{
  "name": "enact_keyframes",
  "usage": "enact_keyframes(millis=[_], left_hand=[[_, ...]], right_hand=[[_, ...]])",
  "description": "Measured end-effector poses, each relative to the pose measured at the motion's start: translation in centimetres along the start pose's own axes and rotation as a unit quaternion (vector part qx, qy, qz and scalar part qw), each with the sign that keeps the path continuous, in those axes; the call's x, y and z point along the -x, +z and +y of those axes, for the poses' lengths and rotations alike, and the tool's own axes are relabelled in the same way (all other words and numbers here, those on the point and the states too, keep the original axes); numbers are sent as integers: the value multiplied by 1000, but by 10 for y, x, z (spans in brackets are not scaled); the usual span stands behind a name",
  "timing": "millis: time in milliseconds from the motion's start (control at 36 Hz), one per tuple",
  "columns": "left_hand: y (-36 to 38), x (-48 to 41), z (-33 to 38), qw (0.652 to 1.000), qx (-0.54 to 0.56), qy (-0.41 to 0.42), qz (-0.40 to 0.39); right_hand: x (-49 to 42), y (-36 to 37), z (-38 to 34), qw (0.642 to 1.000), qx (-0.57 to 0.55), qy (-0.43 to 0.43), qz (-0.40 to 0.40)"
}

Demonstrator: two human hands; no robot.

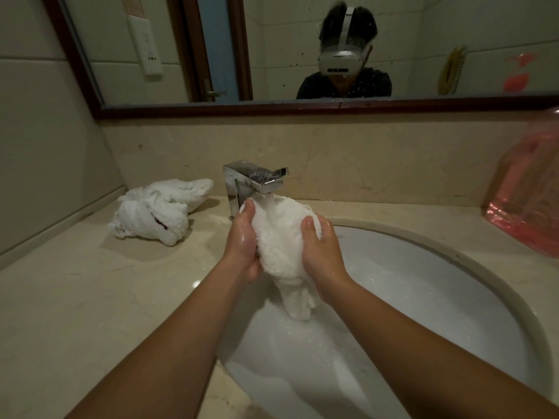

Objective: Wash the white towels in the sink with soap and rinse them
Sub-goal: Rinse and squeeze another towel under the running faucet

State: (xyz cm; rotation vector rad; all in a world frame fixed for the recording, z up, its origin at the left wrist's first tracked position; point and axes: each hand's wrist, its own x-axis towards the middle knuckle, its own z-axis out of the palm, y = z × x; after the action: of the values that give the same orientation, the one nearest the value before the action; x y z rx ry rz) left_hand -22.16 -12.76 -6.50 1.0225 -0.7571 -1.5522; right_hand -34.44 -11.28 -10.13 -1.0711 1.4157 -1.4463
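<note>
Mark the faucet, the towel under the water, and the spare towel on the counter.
faucet (257, 178): head view, top of the chrome spout.
held towel (279, 237): head view, bunched middle between both hands.
spare towel (151, 213): head view, centre of the crumpled heap.

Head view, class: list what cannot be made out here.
- Drain of the sink: hidden by foam and the forearms.
- Fingers of the left hand and right hand: behind the towel.
- Pink bag: blurred, cut off by the right edge.
</note>
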Motion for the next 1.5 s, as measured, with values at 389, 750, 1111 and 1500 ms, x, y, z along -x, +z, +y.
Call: enact_keyframes(millis=[389, 750, 1111, 1500], left_hand=[[-3, -6, -3, 1000, -1, 3, -9], [-6, -15, -6, 1000, -9, 13, -2], [-8, -9, -3, 999, 37, 15, 6], [-12, -22, -12, 999, 8, 50, 16]], right_hand=[[-1, -2, 0, 1000, 4, -1, -4], [-2, -1, 0, 1000, 16, 2, 0], [3, -3, -9, 998, -61, 26, -18], [8, 6, -1, 989, -110, 71, -63]])
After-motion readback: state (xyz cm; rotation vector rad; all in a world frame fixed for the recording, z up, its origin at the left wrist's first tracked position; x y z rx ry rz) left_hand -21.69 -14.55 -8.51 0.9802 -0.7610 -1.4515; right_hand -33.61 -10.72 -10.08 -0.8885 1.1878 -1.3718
